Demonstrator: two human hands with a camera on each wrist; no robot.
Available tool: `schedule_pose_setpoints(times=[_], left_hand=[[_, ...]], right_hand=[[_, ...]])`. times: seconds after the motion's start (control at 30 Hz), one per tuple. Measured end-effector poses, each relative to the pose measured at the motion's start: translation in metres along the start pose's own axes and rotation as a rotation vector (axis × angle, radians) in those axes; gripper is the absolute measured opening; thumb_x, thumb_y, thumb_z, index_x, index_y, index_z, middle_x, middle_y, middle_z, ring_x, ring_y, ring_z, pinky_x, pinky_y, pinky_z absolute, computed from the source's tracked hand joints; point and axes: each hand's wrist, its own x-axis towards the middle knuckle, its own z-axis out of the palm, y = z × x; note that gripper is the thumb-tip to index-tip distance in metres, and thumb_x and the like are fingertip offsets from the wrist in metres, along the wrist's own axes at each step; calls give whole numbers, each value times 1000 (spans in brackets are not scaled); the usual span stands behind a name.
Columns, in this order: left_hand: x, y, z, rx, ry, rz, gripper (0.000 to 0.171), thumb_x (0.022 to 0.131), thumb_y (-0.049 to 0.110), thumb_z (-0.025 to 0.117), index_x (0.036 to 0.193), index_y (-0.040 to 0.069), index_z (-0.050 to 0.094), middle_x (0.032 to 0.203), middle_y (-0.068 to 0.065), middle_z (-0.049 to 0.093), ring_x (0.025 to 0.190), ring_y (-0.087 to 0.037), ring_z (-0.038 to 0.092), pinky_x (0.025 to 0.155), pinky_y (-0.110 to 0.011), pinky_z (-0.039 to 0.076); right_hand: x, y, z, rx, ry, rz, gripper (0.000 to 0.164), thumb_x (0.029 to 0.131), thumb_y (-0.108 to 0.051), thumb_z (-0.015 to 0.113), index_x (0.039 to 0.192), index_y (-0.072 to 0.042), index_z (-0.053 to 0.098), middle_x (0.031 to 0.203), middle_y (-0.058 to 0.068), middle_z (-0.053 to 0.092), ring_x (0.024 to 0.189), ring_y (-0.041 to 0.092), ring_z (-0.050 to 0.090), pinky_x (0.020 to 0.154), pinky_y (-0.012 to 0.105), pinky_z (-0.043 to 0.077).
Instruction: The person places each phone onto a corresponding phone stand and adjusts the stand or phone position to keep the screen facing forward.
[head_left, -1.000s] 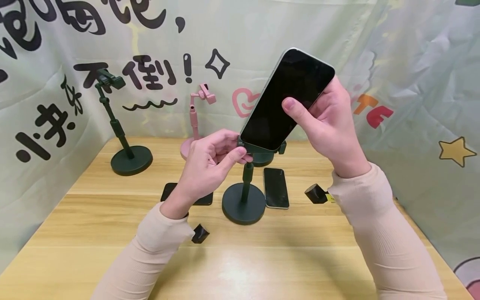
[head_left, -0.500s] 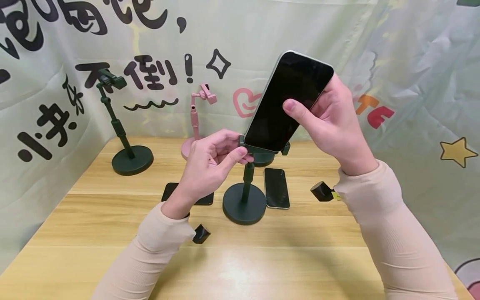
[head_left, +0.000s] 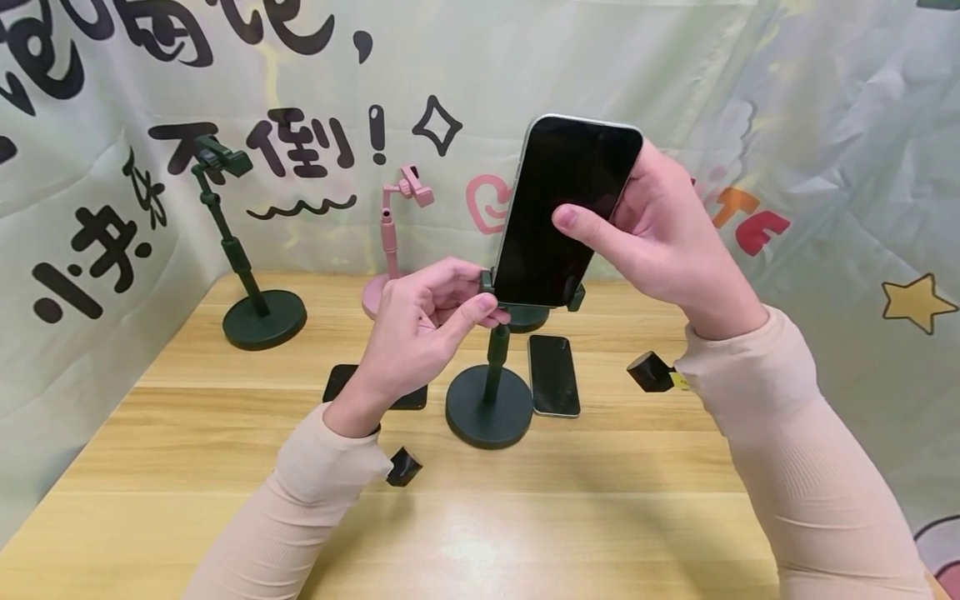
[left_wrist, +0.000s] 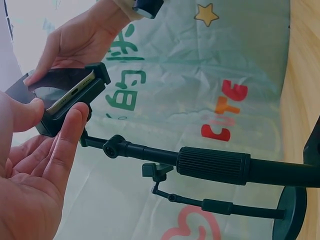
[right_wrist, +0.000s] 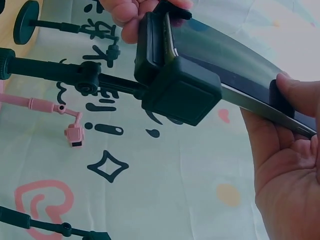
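A dark green phone stand (head_left: 487,412) stands upright in the middle of the table. My left hand (head_left: 416,329) pinches the left end of its clamp (right_wrist: 182,90), thumb in front and fingers behind and below. My right hand (head_left: 667,246) grips a black-screened smartphone (head_left: 558,175), its thumb across the screen and its fingers behind. The phone's lower end sits between the clamp's two side arms, as the right wrist view shows. In the left wrist view the charging port (left_wrist: 75,92) faces out over the clamp's edge. The phone leans slightly right.
One phone (head_left: 553,375) lies right of the stand's base; another (head_left: 408,398) lies left, partly under my left forearm. Behind stand a green stand (head_left: 264,321) at left, a pink stand (head_left: 388,237), and a further green base (head_left: 527,319). A printed cloth (head_left: 450,50) hangs around the table.
The phone has turned from a strong rightward tilt to nearly upright, its top swinging left. My right hand and forearm turned with it. My left hand keeps its place on the clamp.
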Motion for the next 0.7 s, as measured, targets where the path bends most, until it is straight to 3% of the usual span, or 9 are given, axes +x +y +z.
schedule_pose_setpoints(times=[0.17, 0.3, 0.47, 0.7], left_hand=[[0, 1, -1, -19, 2, -3, 19, 97, -7, 73, 115, -8, 69, 96, -21, 81, 87, -42, 80, 79, -29, 66], [0, 2, -1, -21, -1, -8, 17, 96, -6, 75, 112, -6, 70, 96, -20, 82, 86, -41, 80, 78, -31, 67], [-1, 2, 0, -1, 8, -19, 18, 96, -4, 76, 112, -6, 70, 96, -19, 82, 86, -38, 81, 75, -28, 66], [-3, 2, 1, 30, 24, -21, 17, 96, -2, 77, 112, -4, 70, 95, -17, 83, 85, -34, 81, 71, -27, 64]], right_hand=[[2, -1, 1, 56, -6, 80, 48, 94, 14, 70, 138, -3, 62, 117, 14, 71, 92, 23, 76, 85, 26, 64], [4, -5, 1, 117, 2, 92, 52, 92, 18, 70, 138, -3, 60, 118, 16, 70, 94, 27, 73, 87, 29, 64], [7, -11, 1, 127, 50, 28, 62, 92, 14, 72, 147, -7, 53, 122, 20, 71, 97, 32, 75, 85, 32, 66], [7, -9, -2, 47, 94, -78, 48, 94, 11, 73, 140, 4, 63, 109, 17, 78, 90, 27, 78, 80, 27, 65]])
